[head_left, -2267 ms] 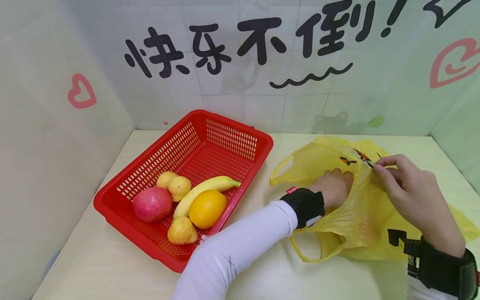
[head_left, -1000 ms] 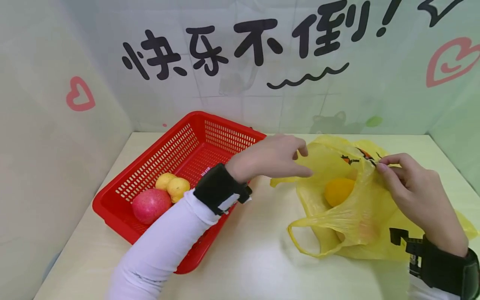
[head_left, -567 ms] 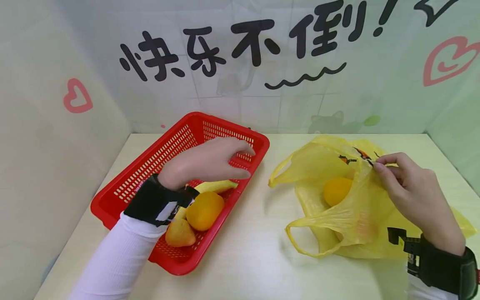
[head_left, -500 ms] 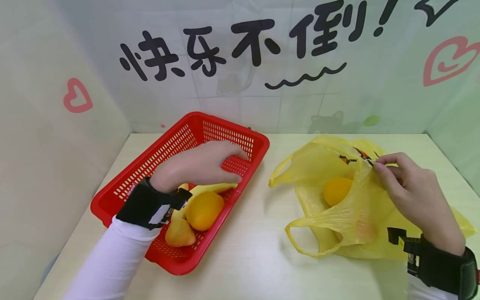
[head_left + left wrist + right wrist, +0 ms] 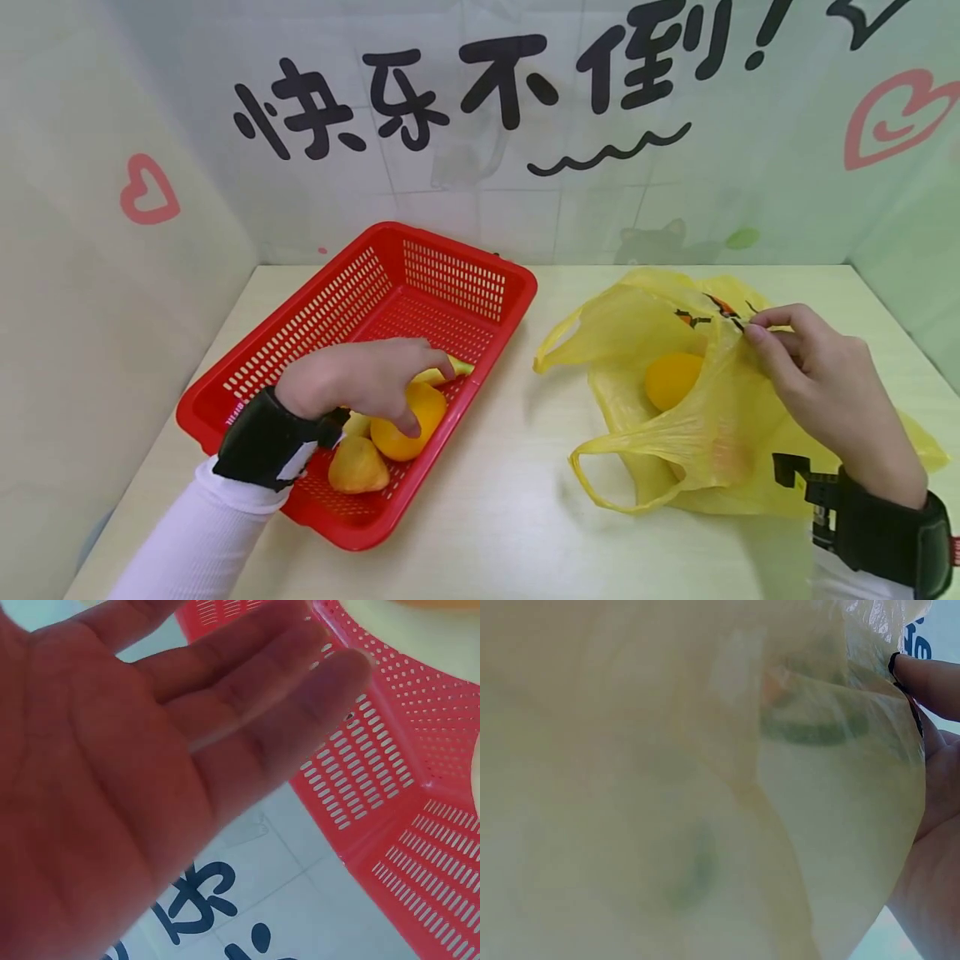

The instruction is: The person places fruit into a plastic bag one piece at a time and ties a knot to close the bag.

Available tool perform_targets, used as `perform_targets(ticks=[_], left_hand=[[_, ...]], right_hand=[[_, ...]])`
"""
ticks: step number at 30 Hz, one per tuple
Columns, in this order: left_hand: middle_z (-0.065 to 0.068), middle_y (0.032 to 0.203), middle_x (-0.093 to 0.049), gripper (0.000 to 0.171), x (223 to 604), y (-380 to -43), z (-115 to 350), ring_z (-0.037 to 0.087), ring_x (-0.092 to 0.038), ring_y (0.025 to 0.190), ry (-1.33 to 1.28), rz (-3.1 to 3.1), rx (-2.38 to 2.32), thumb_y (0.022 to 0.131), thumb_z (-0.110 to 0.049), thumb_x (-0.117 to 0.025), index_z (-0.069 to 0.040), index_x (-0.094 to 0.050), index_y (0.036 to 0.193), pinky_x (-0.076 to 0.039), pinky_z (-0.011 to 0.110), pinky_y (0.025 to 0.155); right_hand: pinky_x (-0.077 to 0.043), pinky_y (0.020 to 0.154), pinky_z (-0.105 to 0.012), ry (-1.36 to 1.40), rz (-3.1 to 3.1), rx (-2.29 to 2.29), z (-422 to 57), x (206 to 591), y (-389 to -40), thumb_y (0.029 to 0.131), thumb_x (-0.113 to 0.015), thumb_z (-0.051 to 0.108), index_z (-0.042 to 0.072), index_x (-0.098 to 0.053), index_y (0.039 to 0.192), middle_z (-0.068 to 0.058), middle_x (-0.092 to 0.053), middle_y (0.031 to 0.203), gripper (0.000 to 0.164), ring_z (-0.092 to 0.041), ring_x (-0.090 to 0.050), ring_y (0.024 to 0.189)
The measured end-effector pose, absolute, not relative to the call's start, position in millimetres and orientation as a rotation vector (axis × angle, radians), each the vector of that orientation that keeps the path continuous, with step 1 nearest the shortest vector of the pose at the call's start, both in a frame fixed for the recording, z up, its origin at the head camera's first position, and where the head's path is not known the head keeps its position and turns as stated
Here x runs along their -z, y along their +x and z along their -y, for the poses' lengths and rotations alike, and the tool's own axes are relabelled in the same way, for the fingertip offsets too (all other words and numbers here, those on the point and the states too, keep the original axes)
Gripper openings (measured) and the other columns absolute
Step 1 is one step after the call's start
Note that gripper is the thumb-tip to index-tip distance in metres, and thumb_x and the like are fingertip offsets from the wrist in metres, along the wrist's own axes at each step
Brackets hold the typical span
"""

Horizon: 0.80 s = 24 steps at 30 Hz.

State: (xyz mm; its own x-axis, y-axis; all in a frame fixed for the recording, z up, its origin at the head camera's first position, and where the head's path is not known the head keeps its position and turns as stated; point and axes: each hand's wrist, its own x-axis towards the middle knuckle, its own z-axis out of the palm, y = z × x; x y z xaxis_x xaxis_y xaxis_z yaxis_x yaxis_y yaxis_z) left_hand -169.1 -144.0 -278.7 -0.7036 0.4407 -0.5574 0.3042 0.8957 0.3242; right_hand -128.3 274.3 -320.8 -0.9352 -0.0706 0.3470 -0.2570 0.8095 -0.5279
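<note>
In the head view my left hand [image 5: 356,379] is inside the red plastic basket [image 5: 453,279], fingers spread over the orange [image 5: 427,408] and the banana [image 5: 459,367]. The thumb overlaps the orange. The left wrist view catches the bare palm and loosely extended fingers [image 5: 255,742] against the basket's slotted wall. On the right, thumb and index finger of my right hand [image 5: 832,392] pinch the edge of a yellow plastic bag [image 5: 723,417] and hold its mouth open. An orange-yellow round fruit [image 5: 670,379] lies within the bag.
A lumpy yellow fruit [image 5: 358,467] sits at the basket's near end. My forearm and hand hide the fruit farther left. A loop handle [image 5: 585,479] of the bag spreads onto the pale table [image 5: 517,492]. A printed curtain [image 5: 420,200] stands behind.
My left hand came out of the bag with nothing in it, crossed left and lowered into the basket over the orange. The round fruit shows in the bag. My right hand kept its pinch.
</note>
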Motion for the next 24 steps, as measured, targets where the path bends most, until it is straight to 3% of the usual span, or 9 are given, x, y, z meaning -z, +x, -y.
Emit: perform_targets(ticks=[7,24], left_hand=[[0.001,0.122,-0.052,0.076,290,-168,145,0.02,-0.048,0.113,0.449,-2.352,-0.267,0.065,-0.029,-0.09,-0.03,-0.054,0.132,-0.059,0.034,0.081],[0.002,0.123,-0.048,0.074,312,-168,139,0.023,-0.041,0.115,0.464,-2.375,-0.163,0.065,-0.015,-0.089,-0.034,-0.052,0.125,-0.057,0.035,0.082]], right_hand=[[-0.037,0.061,0.0,0.249,2.692,-0.841,-273,321,-129,0.101,-0.055,0.013,-0.003,-0.058,0.114,-0.034,-0.069,0.1,0.021,0.031,-0.04,0.077],[-0.039,0.059,-0.005,0.256,2.678,-0.85,-274,324,-128,0.101,-0.055,0.018,0.001,-0.059,0.113,-0.03,-0.071,0.097,0.021,0.029,-0.044,0.076]])
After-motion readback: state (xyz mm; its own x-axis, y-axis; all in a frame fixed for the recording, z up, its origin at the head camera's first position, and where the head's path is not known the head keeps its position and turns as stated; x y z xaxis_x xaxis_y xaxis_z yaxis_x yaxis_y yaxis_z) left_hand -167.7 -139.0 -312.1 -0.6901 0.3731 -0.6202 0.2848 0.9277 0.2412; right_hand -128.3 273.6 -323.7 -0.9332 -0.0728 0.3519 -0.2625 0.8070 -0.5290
